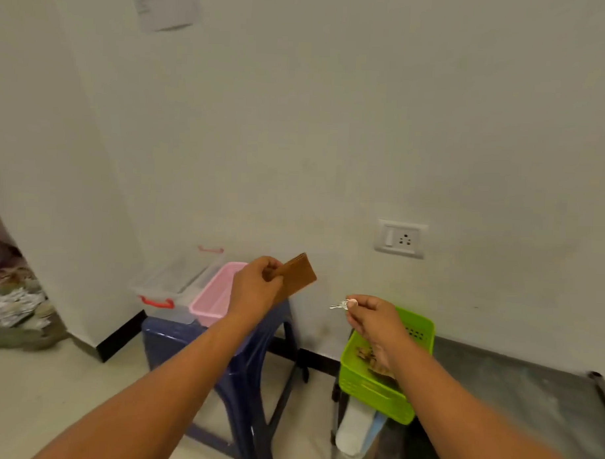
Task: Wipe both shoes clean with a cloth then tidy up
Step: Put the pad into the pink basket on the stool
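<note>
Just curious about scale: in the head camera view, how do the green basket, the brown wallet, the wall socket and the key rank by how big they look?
1. green basket
2. brown wallet and wall socket: look about alike, and the wallet is nearer the camera, so unranked
3. key, pinched in the right hand

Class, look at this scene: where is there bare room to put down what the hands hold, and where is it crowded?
The grey table is bare to the right of the green basket, up to the wall. The blue stool is crowded: the clear box and pink basket fill its top. The left hand holds a brown wallet, the right hand a key.
</note>
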